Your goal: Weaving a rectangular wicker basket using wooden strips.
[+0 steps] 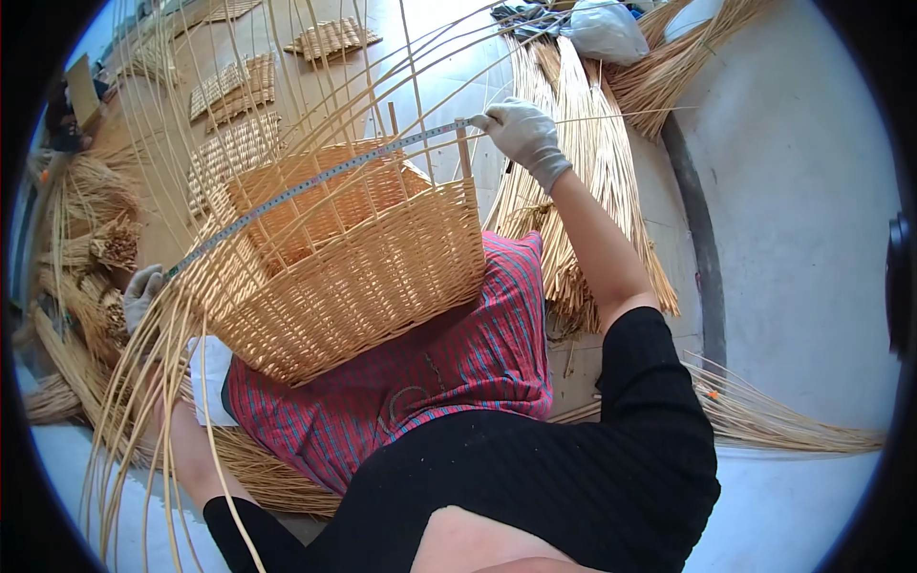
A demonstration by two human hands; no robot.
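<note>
A half-woven wicker basket [363,277] rests tilted on my lap, on a red striped cloth [506,325]. Long loose rods stand up from its rim and fan out over its left corner. Across its top a tape measure [320,177] is stretched taut. My right hand [521,134], in a pale work glove, pinches the tape's end by the upright stakes at the basket's right corner. At the far left, my gloved left hand [143,294] grips the other end, its fingers partly behind the rods.
Bundles of peeled rods [573,181] lie on the floor beyond my right arm, with a plastic bag [605,31] at their far end. More bundles [100,244] are heaped on the left. Several woven panels [234,91] lie ahead. Loose rods [774,411] spread at the right.
</note>
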